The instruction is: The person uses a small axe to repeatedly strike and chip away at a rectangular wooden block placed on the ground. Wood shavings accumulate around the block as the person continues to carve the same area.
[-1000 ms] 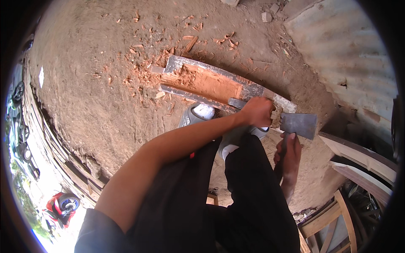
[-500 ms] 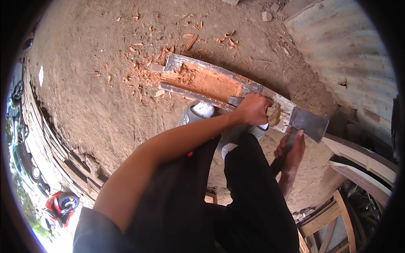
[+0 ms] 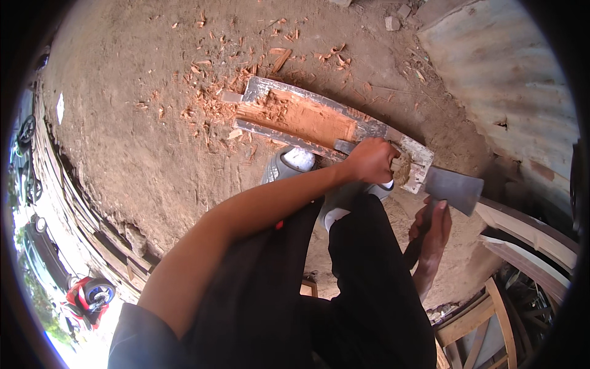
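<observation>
A long wooden block (image 3: 369, 126) with worn grey-white paint lies aslant on the ground, a reddish recess (image 3: 313, 120) cut into its upper face. My left hand (image 3: 370, 161) is closed round a chisel (image 3: 345, 146), its flat metal blade pointing left at the recess's right end; the fist hides most of the handle. To the right, my right hand (image 3: 432, 229) grips the handle of a hatchet (image 3: 455, 189). The broad grey hatchet head is just beyond the block's right end, apart from the chisel.
Reddish wood shavings (image 3: 203, 111) litter the dirt around the block's left end. My shoes (image 3: 289, 165) are against its near side. Corrugated metal sheeting (image 3: 510, 80) stands at the right, with stacked boards (image 3: 528, 230) and a wooden frame (image 3: 470, 320) below it. A red motorcycle (image 3: 83, 301) is at far left.
The hatchet and my right hand have moved slightly down and to the right, away from the chisel. My left hand keeps its hold on the chisel at the recess.
</observation>
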Tool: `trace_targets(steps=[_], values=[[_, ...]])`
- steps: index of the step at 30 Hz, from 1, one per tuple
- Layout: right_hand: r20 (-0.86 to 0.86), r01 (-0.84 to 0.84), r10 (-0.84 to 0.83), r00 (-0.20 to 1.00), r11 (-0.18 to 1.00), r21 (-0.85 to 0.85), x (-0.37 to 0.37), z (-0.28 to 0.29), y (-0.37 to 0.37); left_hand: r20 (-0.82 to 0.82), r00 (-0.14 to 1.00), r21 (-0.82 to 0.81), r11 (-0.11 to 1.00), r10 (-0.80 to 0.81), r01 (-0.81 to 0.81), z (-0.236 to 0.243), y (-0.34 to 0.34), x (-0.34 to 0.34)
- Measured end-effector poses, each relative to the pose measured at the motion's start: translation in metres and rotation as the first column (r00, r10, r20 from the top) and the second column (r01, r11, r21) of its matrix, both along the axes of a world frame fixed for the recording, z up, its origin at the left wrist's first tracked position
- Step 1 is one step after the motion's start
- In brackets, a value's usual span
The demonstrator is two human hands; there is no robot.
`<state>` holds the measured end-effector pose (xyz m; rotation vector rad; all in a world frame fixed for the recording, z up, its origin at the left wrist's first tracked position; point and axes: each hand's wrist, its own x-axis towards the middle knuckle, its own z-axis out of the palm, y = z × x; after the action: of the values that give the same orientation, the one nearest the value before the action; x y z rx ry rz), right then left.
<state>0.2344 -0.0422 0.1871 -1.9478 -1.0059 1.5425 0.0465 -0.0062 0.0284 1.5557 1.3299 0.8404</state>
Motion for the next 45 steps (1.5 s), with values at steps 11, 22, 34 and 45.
trace_targets(steps=[11, 22, 34, 45], values=[[0.031, -0.014, 0.011, 0.999, 0.995, 0.098, -0.002, 0.001, -0.003, -0.002, 0.998, -0.041, 0.997, 0.069, -0.069, 0.003, 0.006, -0.002], [-0.003, 0.083, -0.083, 0.997, 0.996, 0.041, -0.011, -0.010, -0.017, -0.044, 0.996, -0.037, 0.996, 0.084, -0.086, 0.000, 0.006, 0.001], [0.088, -0.165, 0.169, 0.982, 0.985, -0.055, -0.006, -0.020, -0.016, -0.133, 0.991, -0.028, 1.000, 0.003, -0.007, -0.002, 0.007, 0.009], [0.025, -0.113, 0.117, 0.993, 0.986, -0.119, -0.001, -0.031, -0.011, -0.187, 0.981, -0.070, 0.997, -0.046, 0.034, 0.000, 0.008, 0.007]])
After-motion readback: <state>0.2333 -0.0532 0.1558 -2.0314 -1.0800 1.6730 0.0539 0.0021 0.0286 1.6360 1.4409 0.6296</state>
